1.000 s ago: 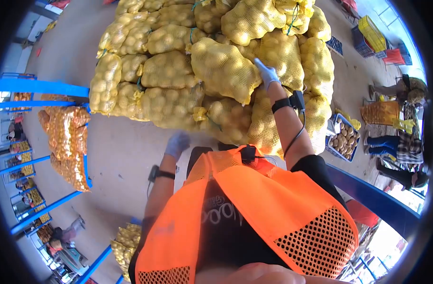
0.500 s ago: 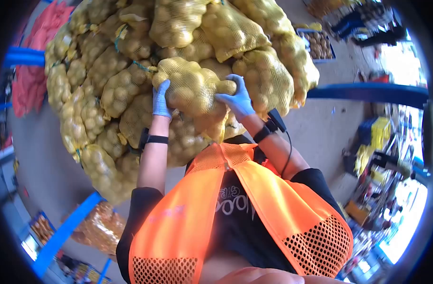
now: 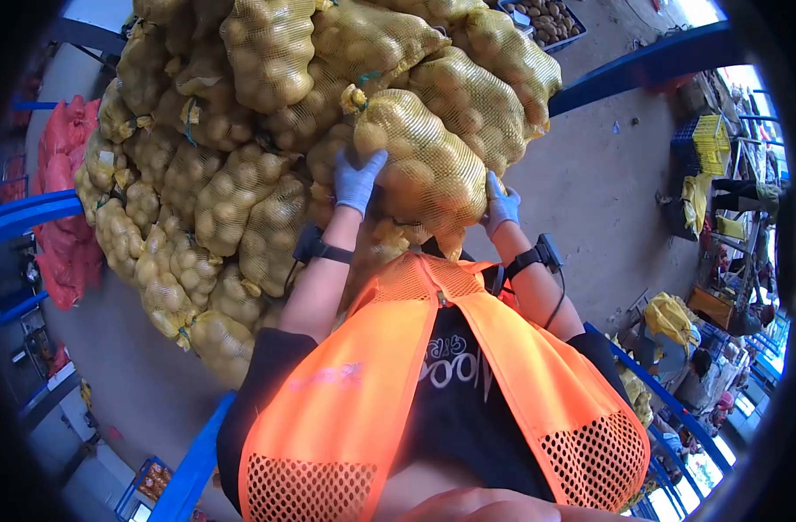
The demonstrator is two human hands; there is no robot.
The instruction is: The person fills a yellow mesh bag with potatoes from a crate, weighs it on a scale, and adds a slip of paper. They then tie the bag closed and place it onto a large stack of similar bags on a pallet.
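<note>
A yellow mesh bag of potatoes (image 3: pixel 420 161) is between my two gloved hands, in front of my chest. My left hand (image 3: pixel 356 181) presses against its left side, with the thumb showing and the other fingers largely out of sight. At the bag's lower right edge, my right hand (image 3: pixel 501 205) grips it, fingertips partly hidden behind the mesh. The bag's tied end (image 3: pixel 354 98) points up and left, and its lower corner hangs close to my orange vest (image 3: pixel 328 391). Behind it rises a pile of similar potato bags (image 3: pixel 241 196).
A blue crate of potatoes (image 3: pixel 550 22) stands beyond the pile. Red sacks (image 3: pixel 63 200) lie at the far left. Blue metal beams (image 3: pixel 650 65) cross at right and left. Yellow and dark crates (image 3: pixel 711 143) stand at the right, with people farther down that side.
The held bag has turned and shifted right, its tied end now upper left. Both hands have moved right with it, and the right hand sits lower on the bag. My view has turned.
</note>
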